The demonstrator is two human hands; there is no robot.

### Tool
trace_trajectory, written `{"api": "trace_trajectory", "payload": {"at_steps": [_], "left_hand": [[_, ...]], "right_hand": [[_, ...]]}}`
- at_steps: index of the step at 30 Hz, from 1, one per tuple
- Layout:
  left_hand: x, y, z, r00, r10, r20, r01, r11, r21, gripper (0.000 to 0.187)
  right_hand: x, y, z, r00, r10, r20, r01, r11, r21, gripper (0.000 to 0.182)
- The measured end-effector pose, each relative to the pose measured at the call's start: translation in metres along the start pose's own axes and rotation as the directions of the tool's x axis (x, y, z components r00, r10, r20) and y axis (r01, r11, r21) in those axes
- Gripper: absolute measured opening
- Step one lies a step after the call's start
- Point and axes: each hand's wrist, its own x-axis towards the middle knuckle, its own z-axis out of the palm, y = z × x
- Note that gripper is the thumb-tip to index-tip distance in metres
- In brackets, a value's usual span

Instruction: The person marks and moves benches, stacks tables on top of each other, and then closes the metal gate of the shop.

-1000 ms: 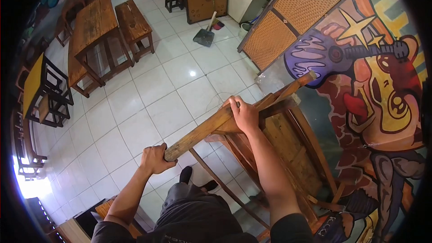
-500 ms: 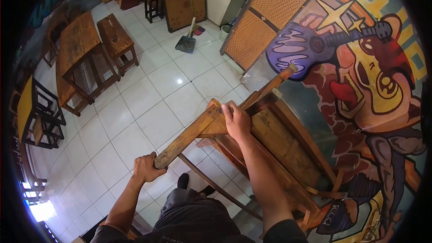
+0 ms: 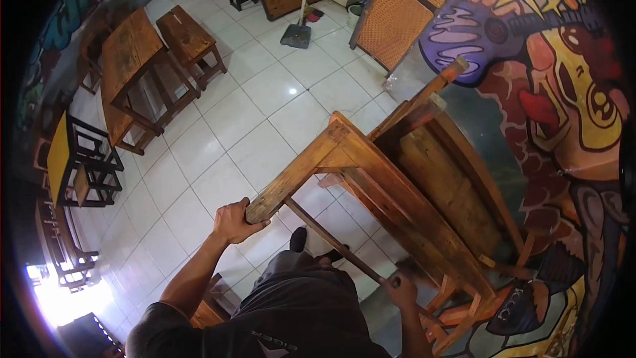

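A wooden bench [image 3: 404,202] lies tipped in front of me, its thick leg [image 3: 301,159] pointing towards my left side. My left hand [image 3: 233,221] is wrapped around the free end of that leg, thumb lying along the wood. From the leg a thin wooden rail [image 3: 334,242] runs down to the right. Around the rail's lower right part, my right hand [image 3: 401,290] has its fingers closed. The bench's far lower end is partly hidden beyond my right hand.
Another upturned piece of wooden furniture [image 3: 450,185] stands between the bench and the painted wall [image 3: 503,119]. A long table [image 3: 132,56] with a bench [image 3: 189,43] is at the left, near a yellow-topped table [image 3: 58,159]. A dustpan [image 3: 296,36] rests on the tiled floor [image 3: 245,119].
My right hand has let go of the bench's upper corner and moved down to grip the thin rail. My left hand stays on the leg's end. The view has shifted.
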Motion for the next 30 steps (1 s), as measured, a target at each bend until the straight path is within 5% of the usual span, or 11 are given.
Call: {"api": "trace_trajectory", "payload": {"at_steps": [5,7,9,11,13,16,18,20,25,30], "left_hand": [[0.002,0.006,-0.004,0.999,-0.024,0.021,0.023,0.999,0.032,0.059],[0.0,0.006,-0.003,0.999,-0.029,0.026,0.028,0.999,0.032,0.051],[0.001,0.006,-0.003,1.0,-0.022,0.022,0.021,0.999,0.037,0.049],[0.001,0.007,-0.001,0.999,-0.021,0.025,0.02,0.999,0.038,0.048],[0.0,0.004,0.001,1.0,0.0,-0.019,0.001,0.999,0.032,0.048],[-0.001,0.009,0.0,0.999,-0.035,-0.023,0.035,0.999,0.016,0.048],[-0.003,0.011,0.0,0.999,-0.038,-0.031,0.038,0.999,0.004,0.048],[-0.003,0.011,0.0,0.999,-0.04,-0.032,0.04,0.999,-0.005,0.048],[-0.003,0.011,0.003,0.997,-0.045,-0.067,0.044,0.999,-0.009,0.046],[-0.002,0.013,0.001,0.995,-0.073,-0.062,0.071,0.997,-0.038,0.045]], "right_hand": [[-0.021,0.02,0.024,0.992,0.026,-0.125,-0.033,0.998,-0.057,0.039],[-0.017,-0.003,0.037,0.943,-0.133,-0.304,0.21,0.948,0.238,0.03],[-0.014,-0.055,0.039,0.87,-0.364,-0.332,0.471,0.812,0.345,0.024],[0.0,-0.096,0.054,0.861,-0.502,-0.079,0.478,0.747,0.463,0.022],[0.029,-0.117,0.121,0.902,-0.425,0.076,0.257,0.67,0.696,0.027],[0.078,-0.152,0.198,0.903,-0.419,0.097,0.203,0.615,0.762,0.039],[0.1,-0.175,0.22,0.932,-0.331,0.15,0.154,0.733,0.663,0.05],[0.114,-0.201,0.229,0.978,-0.208,-0.026,0.147,0.591,0.793,0.051],[0.15,-0.231,0.259,0.989,-0.096,-0.111,0.145,0.742,0.654,0.054],[0.156,-0.263,0.278,0.99,-0.041,-0.134,0.14,0.364,0.921,0.04]]}}
